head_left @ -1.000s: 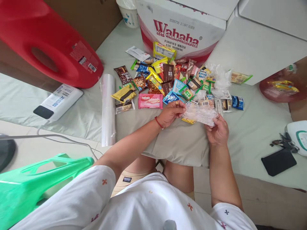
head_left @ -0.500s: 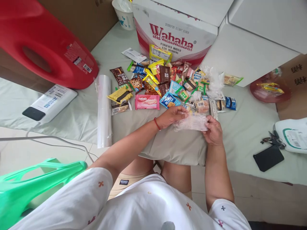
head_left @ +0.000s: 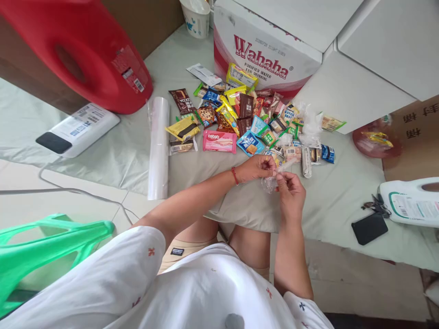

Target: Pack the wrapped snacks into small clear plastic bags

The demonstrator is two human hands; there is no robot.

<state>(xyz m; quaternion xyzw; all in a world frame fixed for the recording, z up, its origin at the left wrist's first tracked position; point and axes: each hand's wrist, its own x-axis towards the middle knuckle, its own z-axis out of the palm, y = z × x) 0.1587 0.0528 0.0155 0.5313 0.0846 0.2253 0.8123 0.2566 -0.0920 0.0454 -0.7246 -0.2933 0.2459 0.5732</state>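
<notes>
A small clear plastic bag [head_left: 269, 183] hangs crumpled between my two hands, over the front edge of the cloth-covered surface. My left hand [head_left: 257, 168], with a red cord on its wrist, pinches it from the left. From the right, my right hand [head_left: 291, 188] pinches the plastic too, its fingertips almost touching the left ones. Just beyond lies a pile of wrapped snacks, among them a pink nabati pack [head_left: 219, 141], a blue pack [head_left: 250, 143] and a yellow pack [head_left: 184, 130]. Crumpled clear plastic [head_left: 311, 127] rests on the pile's right side.
A clear plastic roll [head_left: 158, 148] lies left of the snacks, near a white device [head_left: 78, 130] and a red jug [head_left: 133, 82]. A Wahaha box [head_left: 262, 57] stands behind. On the right are a black case [head_left: 369, 228], keys and a white bottle [head_left: 411, 203].
My hands have come together, and the plastic bag stretched between them is now bunched up small. The whole view has shifted a little.
</notes>
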